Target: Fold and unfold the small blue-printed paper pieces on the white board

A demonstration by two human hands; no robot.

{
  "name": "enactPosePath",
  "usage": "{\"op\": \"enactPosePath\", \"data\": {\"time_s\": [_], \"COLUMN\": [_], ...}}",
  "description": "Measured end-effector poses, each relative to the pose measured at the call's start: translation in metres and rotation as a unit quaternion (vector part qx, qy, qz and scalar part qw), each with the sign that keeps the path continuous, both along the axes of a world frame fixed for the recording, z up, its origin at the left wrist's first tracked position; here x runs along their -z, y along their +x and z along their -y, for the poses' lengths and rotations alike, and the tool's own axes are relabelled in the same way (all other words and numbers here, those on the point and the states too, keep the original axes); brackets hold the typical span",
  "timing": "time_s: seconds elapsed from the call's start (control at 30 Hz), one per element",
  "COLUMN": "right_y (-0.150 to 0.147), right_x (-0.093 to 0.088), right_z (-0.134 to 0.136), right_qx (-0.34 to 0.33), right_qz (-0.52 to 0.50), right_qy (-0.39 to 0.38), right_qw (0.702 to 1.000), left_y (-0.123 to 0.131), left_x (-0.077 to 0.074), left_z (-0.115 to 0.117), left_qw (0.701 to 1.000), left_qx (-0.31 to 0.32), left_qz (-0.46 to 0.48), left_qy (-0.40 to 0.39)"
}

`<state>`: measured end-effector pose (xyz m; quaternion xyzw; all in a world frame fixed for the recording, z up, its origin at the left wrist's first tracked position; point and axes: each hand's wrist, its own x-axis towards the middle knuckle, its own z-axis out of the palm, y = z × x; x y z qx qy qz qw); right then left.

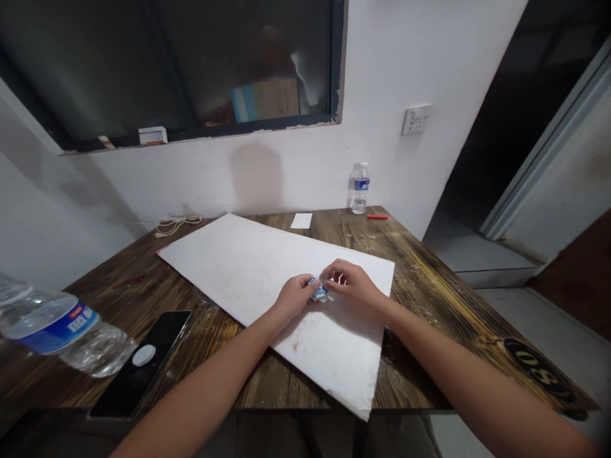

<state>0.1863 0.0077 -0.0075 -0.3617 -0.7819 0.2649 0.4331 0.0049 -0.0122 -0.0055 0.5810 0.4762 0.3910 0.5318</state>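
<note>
Both my hands meet over a large white board that lies on a dark wooden table. My left hand and my right hand pinch a small blue and white object between their fingertips, just above the board. The object is too small to name. Both forearms reach in from the bottom edge.
A black phone with a white round grip lies at the near left. A water bottle lies on its side beside it. Another bottle stands at the back by the wall. A white paper slip, a red pen and a coiled cord lie at the far edge.
</note>
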Motion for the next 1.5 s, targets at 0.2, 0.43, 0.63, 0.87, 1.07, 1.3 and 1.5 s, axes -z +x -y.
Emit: {"op": "enactPosePath", "data": {"time_s": [0.2, 0.43, 0.63, 0.87, 1.07, 1.3, 1.5], "right_y": [0.000, 0.000, 0.000, -0.002, -0.004, -0.002, -0.003], "right_x": [0.000, 0.000, 0.003, 0.005, 0.005, 0.007, 0.006], "right_z": [0.000, 0.000, -0.001, 0.001, 0.003, 0.001, 0.001], "right_qx": [-0.006, -0.009, -0.005, -0.006, 0.001, 0.011, 0.017], "right_qz": [0.000, -0.006, 0.009, 0.026, 0.023, 0.029, 0.022], "right_qy": [-0.004, -0.004, -0.008, -0.009, -0.003, -0.015, -0.014], "right_qw": [1.000, 1.000, 1.000, 1.000, 1.000, 0.999, 1.000], "left_y": [0.000, 0.000, 0.002, 0.001, 0.001, -0.001, -0.004], "left_x": [0.002, 0.003, -0.002, 0.001, 0.001, 0.006, 0.011], "left_z": [-0.001, -0.002, 0.001, 0.000, 0.000, -0.002, -0.005], "left_qw": [1.000, 1.000, 1.000, 0.999, 0.999, 0.999, 1.000], "left_qx": [-0.001, 0.004, -0.002, 0.025, 0.023, 0.026, 0.029], "left_qz": [0.008, 0.002, 0.005, 0.012, 0.015, 0.037, 0.006], "left_qy": [-0.006, -0.006, -0.015, -0.025, -0.027, -0.029, 0.009]}}
